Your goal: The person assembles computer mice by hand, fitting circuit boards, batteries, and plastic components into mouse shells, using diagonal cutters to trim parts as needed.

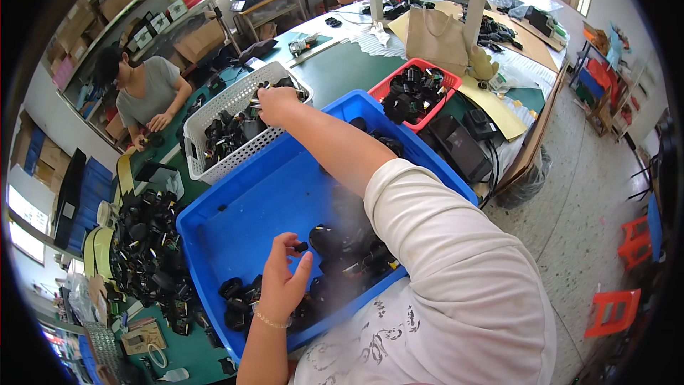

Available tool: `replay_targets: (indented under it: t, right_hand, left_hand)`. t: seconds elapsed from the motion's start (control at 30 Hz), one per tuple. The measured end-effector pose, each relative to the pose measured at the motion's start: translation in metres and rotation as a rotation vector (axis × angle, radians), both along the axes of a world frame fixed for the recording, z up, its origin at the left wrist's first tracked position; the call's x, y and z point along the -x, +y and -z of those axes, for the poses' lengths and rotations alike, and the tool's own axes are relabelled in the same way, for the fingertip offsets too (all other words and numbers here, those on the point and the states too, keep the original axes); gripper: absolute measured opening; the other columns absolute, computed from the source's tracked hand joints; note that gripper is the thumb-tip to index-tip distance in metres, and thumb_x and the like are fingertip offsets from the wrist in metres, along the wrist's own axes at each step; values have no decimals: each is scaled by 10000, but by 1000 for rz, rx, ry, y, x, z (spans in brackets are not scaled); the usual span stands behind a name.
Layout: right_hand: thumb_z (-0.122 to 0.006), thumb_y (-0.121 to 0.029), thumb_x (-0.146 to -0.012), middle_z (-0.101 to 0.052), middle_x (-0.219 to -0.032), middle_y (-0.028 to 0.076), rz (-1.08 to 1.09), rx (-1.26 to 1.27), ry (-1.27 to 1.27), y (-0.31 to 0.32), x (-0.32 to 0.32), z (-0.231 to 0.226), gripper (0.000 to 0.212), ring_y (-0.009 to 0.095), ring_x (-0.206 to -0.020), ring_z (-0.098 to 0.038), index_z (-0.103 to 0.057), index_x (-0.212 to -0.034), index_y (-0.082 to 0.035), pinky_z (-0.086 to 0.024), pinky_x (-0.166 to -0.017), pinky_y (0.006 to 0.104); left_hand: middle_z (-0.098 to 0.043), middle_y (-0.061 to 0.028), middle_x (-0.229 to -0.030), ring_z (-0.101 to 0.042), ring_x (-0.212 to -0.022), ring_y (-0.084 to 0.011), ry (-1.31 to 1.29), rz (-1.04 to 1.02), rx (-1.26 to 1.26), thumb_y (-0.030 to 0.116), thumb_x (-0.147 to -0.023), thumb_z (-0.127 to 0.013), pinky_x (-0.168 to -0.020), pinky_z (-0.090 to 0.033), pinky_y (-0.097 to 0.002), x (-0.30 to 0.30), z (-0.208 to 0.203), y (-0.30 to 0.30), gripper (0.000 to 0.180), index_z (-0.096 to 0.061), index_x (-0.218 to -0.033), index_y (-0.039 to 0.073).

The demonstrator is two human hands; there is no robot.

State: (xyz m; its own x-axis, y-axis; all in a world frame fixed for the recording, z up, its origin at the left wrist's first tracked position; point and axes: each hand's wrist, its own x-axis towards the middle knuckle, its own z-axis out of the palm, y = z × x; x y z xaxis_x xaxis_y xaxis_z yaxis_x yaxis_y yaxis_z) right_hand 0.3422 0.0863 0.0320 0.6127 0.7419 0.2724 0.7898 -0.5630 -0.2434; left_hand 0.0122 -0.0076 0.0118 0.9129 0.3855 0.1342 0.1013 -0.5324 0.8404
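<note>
My right arm reaches across a large blue tub to a white slotted basket at its far left. Over that basket my right hand is closed, its fingertips among small dark parts; what they grip is too small to name. Inside the blue tub, my left hand pinches a small black piece between thumb and fingers. Below and beside it lie black plastic parts, some resembling camera pieces. A hazy blur covers part of the tub's right side.
A red basket of black parts stands beyond the tub. Left of the tub, a big heap of black parts covers the green table. Two people work across the table. A tan bag stands near a post.
</note>
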Motion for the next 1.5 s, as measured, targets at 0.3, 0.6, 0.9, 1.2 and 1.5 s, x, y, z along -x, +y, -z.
replay_targets:
  t: [0.3,0.6,0.9,1.2,1.5]
  right_hand:
    - [-560,-268,-831,-612,-1021,123,-70,-99,-153,-25,21,9,346,289,-884,-642,-499,-1106,-66,-514,-706,434]
    - [-583,-274,-796,-623,-1008,135,-734,119,-42,-89,73,32,259,316,-828,-631,-624,-952,-71,-496,-682,446]
    - [-693,-329,-746,-639,-906,104,-580,678,-70,-118,68,39,352,279,-890,-634,-647,-968,-60,-510,-722,409]
    - [-727,-242,-663,-661,-856,59,-433,848,-168,-126,27,31,323,246,-860,-645,-663,-936,-82,-509,-638,384]
    - [-663,-145,-666,-645,-827,64,-662,721,83,-126,34,37,208,266,-815,-629,-648,-872,-132,-477,-637,397]
  left_hand:
    - [-552,-87,-984,-539,-849,-155,38,-24,9,122,-849,-595,-753,-448,-306,-2,10,6,303,-469,-1109,31]
    - [-563,-74,-921,-538,-839,-151,-19,-60,76,121,-851,-599,-743,-445,-295,-2,11,12,263,-490,-1071,24]
    - [-557,-55,-904,-533,-826,-133,-43,-57,128,118,-857,-592,-715,-440,-270,0,17,17,224,-499,-1046,41]
    - [-554,-45,-902,-533,-828,-128,-46,-39,138,126,-861,-588,-706,-440,-266,-1,13,12,214,-500,-1041,49]
    - [-554,-51,-912,-523,-832,-129,-32,-35,164,123,-863,-585,-718,-441,-272,1,12,15,217,-497,-1048,51]
